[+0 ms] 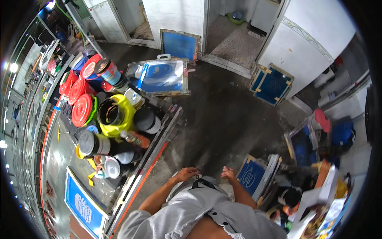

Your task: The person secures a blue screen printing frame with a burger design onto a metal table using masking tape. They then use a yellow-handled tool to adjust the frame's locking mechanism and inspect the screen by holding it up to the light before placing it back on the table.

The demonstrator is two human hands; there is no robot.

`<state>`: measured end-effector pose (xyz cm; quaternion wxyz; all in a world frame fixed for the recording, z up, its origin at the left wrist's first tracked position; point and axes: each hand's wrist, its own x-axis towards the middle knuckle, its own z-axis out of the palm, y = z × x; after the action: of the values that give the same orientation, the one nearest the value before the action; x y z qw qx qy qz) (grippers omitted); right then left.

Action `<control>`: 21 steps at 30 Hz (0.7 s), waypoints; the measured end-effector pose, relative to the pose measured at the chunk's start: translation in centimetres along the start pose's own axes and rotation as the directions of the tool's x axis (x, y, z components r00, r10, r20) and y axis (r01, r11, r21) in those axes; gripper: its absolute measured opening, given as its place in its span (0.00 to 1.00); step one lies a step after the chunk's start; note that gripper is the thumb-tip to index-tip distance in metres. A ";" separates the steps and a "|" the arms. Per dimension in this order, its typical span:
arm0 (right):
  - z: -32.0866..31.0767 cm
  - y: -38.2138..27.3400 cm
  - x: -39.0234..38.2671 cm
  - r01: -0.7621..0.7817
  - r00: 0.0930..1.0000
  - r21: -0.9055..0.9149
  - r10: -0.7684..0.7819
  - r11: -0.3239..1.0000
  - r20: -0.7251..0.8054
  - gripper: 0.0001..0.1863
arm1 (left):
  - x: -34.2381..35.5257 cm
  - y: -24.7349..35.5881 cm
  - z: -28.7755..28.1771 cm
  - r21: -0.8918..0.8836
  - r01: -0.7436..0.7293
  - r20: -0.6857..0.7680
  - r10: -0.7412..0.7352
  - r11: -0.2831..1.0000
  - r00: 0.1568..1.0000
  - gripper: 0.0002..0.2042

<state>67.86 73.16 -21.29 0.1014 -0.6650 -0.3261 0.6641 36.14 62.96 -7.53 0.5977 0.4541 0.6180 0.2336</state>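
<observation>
My left hand (186, 174) is in front of my waist, its fingers bent together. A small dark spot shows at its fingertips, too small to name. To its right, apart from it, my right hand (228, 174) has its fingers curled in, and nothing shows in it. The grey shirt (191, 211) and the dark waist cord (203, 183) lie just below and between the hands. Beside my right forearm leans a blue printing screen (250, 175) with a pale design.
On the long table at left lie another blue printing screen (82, 205), a yellow bucket (126, 115), red-lidded tubs (82, 110) and a dark-lidded can (88, 142). More framed screens (159, 77) are on the dark floor ahead. A cluttered white box (318, 191) stands at right.
</observation>
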 end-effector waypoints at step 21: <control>-20.5 -42.3 24.1 -0.147 0.988 -0.252 0.128 0.956 -0.088 0.17 | 54.1 31.9 -21.3 0.328 -0.173 0.118 0.141 0.929 0.983 0.22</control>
<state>72.43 125.43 -15.01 -0.0209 -0.7169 -0.3589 0.5974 31.75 129.07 -5.74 0.5185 0.6080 0.5822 0.1503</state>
